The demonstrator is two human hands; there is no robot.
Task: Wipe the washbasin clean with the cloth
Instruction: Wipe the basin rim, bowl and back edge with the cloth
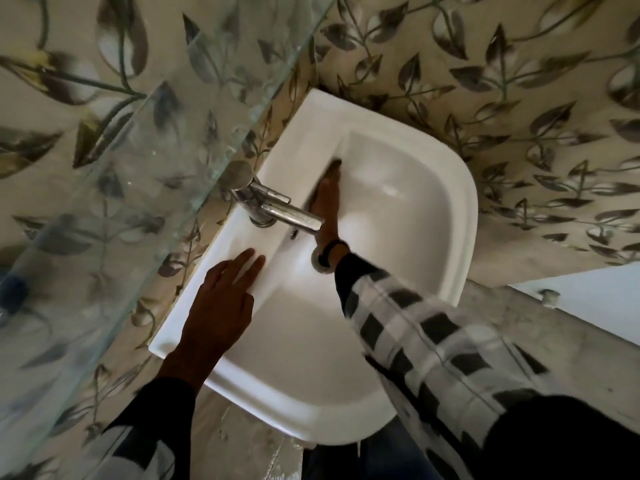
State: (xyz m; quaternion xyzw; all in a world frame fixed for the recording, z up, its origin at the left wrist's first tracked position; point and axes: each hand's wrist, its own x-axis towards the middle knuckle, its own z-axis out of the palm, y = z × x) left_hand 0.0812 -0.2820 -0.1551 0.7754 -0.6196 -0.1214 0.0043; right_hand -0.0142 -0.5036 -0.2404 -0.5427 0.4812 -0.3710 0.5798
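Inside the washbasin (408, 216), against the inner wall at about 11 o'clock of the bowl, the right hand (328, 202) lies flat on the cloth (334, 167). Only a dark edge of cloth shows beyond the fingertips and along the hand's left side; the rest is hidden under the palm. Right fingers: extended, held together, pressing down rather than pinching. No closed grip visible.

The left hand (221, 299) rests on the basin's rim ledge at about 8 o'clock, fingers spread and flat, holding nothing. It appears to act as a brace.

The chrome tap (277, 207) stands on the ledge at about 10 o'clock; its spout reaches over the right wrist. The drain (318, 261) is partly hidden by that wrist.

Handling notes, judgement only:
- Cloth looks thin, soft and light. It should conform to the curved wall under a flat palm and will likely bunch if pushed from one edge.
- Best hold is probably palm over the middle, fingertips trapping the leading edge.
- Glazed ceramic is smooth and probably slick if wet, so the cloth may slip out from under the hand. I cannot tell whether it is wet.
- Spout crowds the wrist; strokes near it need care.
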